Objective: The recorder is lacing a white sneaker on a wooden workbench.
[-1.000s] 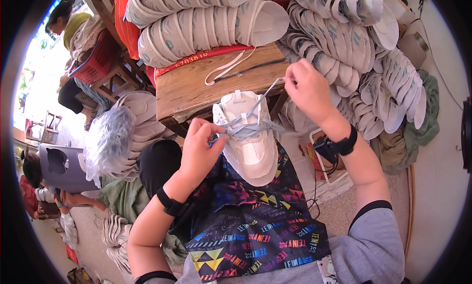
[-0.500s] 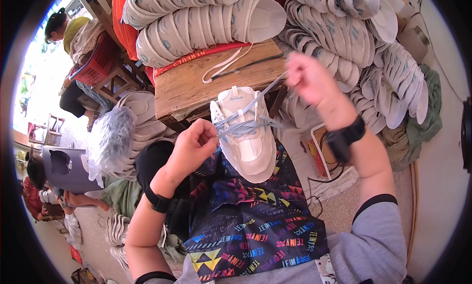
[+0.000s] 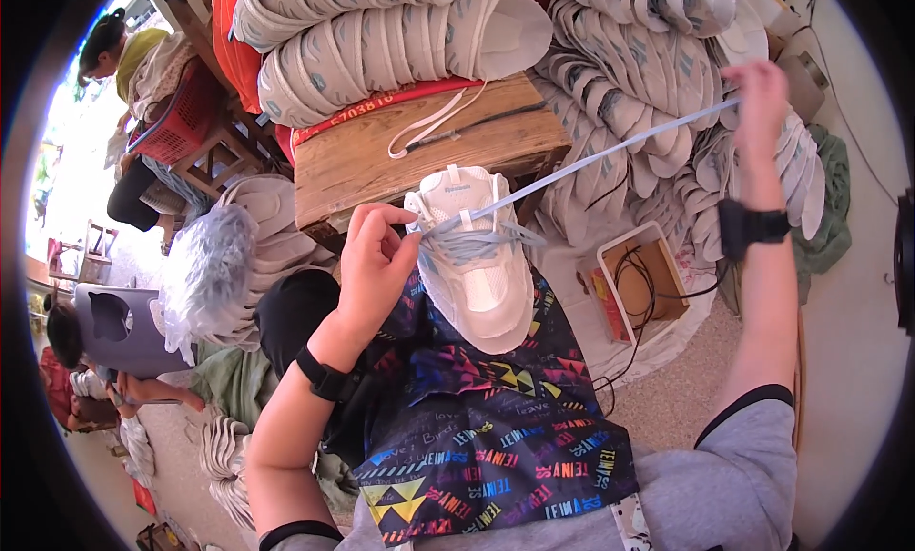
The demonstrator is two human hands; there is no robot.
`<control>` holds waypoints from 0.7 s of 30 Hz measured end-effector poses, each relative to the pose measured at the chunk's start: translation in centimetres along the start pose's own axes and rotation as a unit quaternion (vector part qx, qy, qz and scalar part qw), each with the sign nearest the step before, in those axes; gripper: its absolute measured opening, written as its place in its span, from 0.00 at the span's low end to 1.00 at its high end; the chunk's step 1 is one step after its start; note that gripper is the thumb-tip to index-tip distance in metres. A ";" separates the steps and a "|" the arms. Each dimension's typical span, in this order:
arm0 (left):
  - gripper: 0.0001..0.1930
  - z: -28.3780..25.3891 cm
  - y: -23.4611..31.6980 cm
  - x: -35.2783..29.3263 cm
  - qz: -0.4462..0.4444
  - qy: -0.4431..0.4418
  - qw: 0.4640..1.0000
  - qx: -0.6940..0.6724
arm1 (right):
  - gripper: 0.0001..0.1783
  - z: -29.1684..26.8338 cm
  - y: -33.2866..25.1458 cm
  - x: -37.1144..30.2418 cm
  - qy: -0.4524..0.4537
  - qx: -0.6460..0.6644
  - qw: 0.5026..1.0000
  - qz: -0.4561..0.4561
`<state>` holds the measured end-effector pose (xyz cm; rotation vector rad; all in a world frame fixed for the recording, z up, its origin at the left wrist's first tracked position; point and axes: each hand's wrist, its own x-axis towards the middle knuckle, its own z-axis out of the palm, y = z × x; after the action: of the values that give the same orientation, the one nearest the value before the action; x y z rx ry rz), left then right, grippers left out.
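Observation:
A white and pale-grey shoe upper (image 3: 491, 308) lies between the wooden bench and my lap, its toe toward me. Blue-grey lacing (image 3: 472, 246) crosses its front, and one long shoelace (image 3: 610, 153) runs taut from near the tongue up to the right. At that lace's far end is my right hand (image 3: 760, 108), raised, somewhat blurred and closed on it. My left hand (image 3: 376, 255) pinches with thumb and forefinger at the upper's left eyelet edge; whether a bit of lace is also between the fingertips is hidden.
Behind is a wooden bench (image 3: 381, 184) with a loose pale lace (image 3: 429, 132) and nested uppers (image 3: 381, 60). More stacked uppers (image 3: 629, 65) fill the back right. A white bin (image 3: 658, 284) with black cable stands to the right. A patterned apron (image 3: 496, 437) covers my lap.
My right hand has moved away to the right and up, drawing the blue-grey lace out longer and straight. My left hand has shifted slightly up along the upper's edge.

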<state>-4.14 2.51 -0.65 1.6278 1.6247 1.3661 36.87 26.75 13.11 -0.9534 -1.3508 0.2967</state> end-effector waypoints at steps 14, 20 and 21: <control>0.06 -0.8 1.3 1.5 0.134 0.000 0.974 0.183 | 0.06 11.6 -7.3 -21.4 -0.566 -0.057 0.819 -0.075; 0.04 -4.9 0.8 1.4 0.127 0.063 0.958 0.249 | 0.07 11.1 -6.7 -21.1 -0.602 -0.071 0.795 -0.003; 0.04 -5.9 0.7 1.5 0.134 0.073 0.950 0.271 | 0.07 10.9 -6.5 -21.4 -0.602 -0.074 0.795 -0.002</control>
<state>-9.19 1.96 2.74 2.1705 2.0582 1.2549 19.45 12.65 2.29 -0.8806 -2.5670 0.9055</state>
